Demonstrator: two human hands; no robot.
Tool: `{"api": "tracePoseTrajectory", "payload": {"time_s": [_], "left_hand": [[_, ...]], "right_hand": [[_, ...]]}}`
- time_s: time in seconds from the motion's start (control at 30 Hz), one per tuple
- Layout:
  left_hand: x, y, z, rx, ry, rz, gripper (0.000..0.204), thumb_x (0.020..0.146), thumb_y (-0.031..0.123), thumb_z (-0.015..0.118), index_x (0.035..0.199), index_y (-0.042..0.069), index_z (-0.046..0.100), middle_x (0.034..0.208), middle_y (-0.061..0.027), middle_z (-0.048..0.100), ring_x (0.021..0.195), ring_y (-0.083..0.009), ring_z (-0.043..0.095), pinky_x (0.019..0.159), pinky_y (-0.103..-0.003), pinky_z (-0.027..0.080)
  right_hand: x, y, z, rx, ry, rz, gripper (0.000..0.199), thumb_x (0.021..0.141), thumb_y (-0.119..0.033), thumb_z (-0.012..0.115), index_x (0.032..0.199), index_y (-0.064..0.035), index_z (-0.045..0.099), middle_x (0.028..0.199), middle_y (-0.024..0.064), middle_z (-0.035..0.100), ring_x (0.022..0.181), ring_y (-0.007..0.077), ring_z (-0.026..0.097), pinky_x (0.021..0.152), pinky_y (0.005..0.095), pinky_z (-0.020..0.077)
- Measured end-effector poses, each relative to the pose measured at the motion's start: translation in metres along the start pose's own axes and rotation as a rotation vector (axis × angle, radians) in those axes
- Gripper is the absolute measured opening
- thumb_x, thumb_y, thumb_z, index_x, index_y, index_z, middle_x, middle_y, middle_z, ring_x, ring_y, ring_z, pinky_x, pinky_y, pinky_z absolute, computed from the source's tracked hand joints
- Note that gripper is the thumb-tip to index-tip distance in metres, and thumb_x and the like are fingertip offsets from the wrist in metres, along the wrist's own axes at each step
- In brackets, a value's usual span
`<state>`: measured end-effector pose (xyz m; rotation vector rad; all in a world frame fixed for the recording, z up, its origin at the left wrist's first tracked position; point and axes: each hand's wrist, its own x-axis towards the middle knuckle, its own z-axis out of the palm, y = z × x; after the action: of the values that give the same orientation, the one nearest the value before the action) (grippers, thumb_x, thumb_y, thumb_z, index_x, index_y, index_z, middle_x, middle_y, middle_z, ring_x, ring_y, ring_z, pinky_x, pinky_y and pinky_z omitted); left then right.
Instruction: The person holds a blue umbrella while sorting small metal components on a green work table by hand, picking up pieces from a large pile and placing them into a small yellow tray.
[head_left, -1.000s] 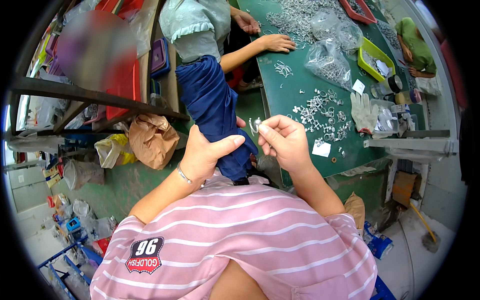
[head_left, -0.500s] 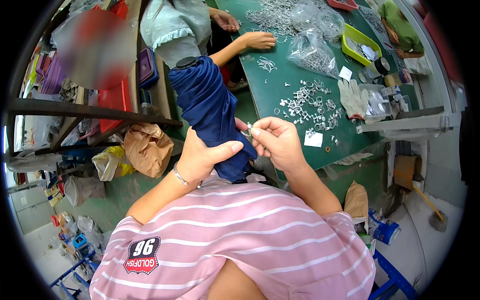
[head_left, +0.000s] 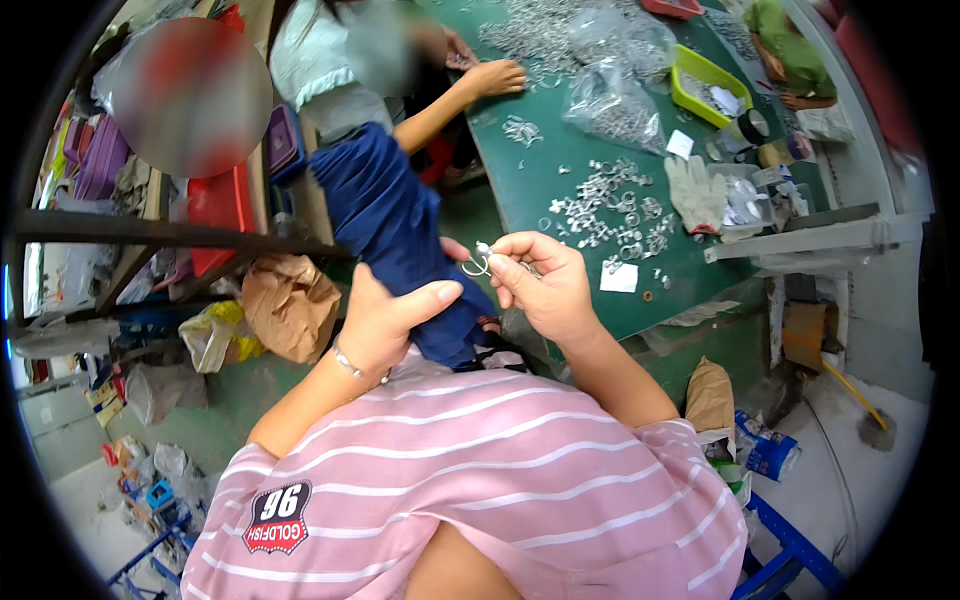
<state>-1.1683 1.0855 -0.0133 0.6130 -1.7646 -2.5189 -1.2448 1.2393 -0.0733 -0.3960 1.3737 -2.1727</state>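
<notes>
My left hand (head_left: pixel 378 312) is wrapped round a long, gathered navy-blue cloth bundle (head_left: pixel 385 215). Its thumb lies across the front, and a fingertip shows past the bundle's right side. Just right of the bundle, my right hand (head_left: pixel 540 280) pinches a thin silver ring (head_left: pixel 477 268) with a small pale bead or stone on top, between thumb and forefinger. The ring's open loop points toward the left fingertip; whether they touch, I cannot tell. My other right fingers are curled, and something small and metallic partly shows by them.
On the green table (head_left: pixel 520 190) lie many silver rings (head_left: pixel 625 215), a clear bag of metal pieces (head_left: pixel 610 105), a yellow-green tray (head_left: pixel 700 95) and a white glove (head_left: pixel 695 190). A co-worker's hand (head_left: pixel 497 78) rests at the table's left edge. Left are shelves and a brown paper bag (head_left: pixel 290 305).
Both hands and the blue bundle have shifted slightly left in the picture. The ring has come clear of the cloth and shows more fully. The bundle's dark round cap is hidden now.
</notes>
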Motion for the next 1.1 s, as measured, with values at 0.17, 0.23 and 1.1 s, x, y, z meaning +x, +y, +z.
{"api": "tracePoseTrajectory", "payload": {"time_s": [0.17,0.23,1.1], "left_hand": [[-0.003,-0.004,-0.014,0.011,0.116,0.049,0.050,0.068,0.014,0.069,0.110,0.002,0.046,0.099,-0.0105,0.055,0.089,-0.0214,0.058,0.078,-0.033,0.049],[-0.002,-0.004,-0.020,0.052,0.132,0.067,0.048,0.068,0.014,0.069,0.108,0.002,0.046,0.096,-0.0097,0.055,0.087,-0.0205,0.058,0.077,-0.032,0.048],[-0.021,-0.036,-0.027,0.829,-0.017,0.297,0.043,0.054,0.009,0.079,0.090,-0.001,0.059,0.082,-0.0117,0.063,0.073,-0.0200,0.063,0.072,-0.029,0.049]], "right_hand": [[0.028,-0.020,-0.055,0.242,0.371,-0.113,0.009,0.089,-0.011,0.055,0.089,-0.0028,0.052,0.063,0.0021,0.051,0.045,0.0085,0.047,0.038,0.0190,0.0315],[0.036,-0.031,-0.092,0.300,0.443,-0.168,0.008,0.090,-0.013,0.052,0.089,-0.0045,0.051,0.061,0.0006,0.045,0.044,0.0100,0.044,0.037,0.0202,0.0301],[0.087,-0.114,-0.288,0.488,0.830,-0.369,0.006,0.093,-0.019,0.049,0.090,-0.0134,0.046,0.066,-0.0001,0.046,0.057,0.0126,0.046,0.044,0.0245,0.0320]]}}
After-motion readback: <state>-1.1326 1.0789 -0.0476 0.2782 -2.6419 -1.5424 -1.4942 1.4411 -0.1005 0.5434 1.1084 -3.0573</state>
